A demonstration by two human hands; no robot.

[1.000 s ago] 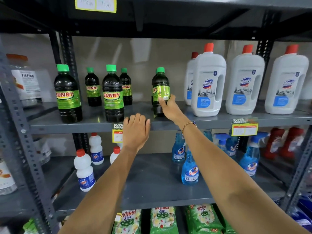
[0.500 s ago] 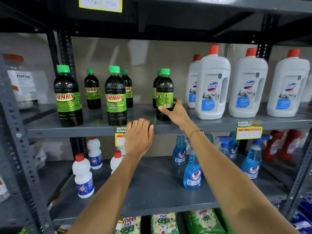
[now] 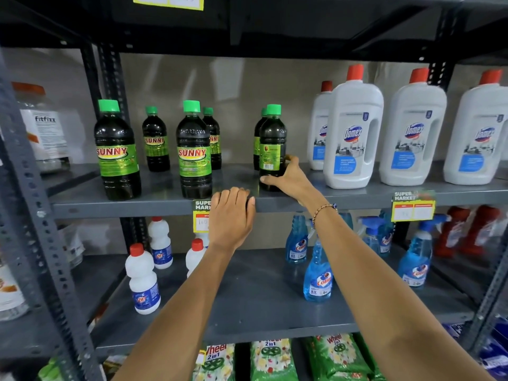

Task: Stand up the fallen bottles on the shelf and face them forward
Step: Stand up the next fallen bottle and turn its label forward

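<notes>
- The left hand is resting flat on the middle shelf's front edge, gripping nothing.
- The right hand is wrapping the upright Sunny bottle low down; its barcode side is facing out, needing a twist about its vertical axis.

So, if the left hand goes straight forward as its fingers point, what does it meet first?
Probably nothing soon: the left hand rests on the grey metal shelf edge, pointing into the gap between two dark green-capped bottles. Depth is unclear.
</notes>
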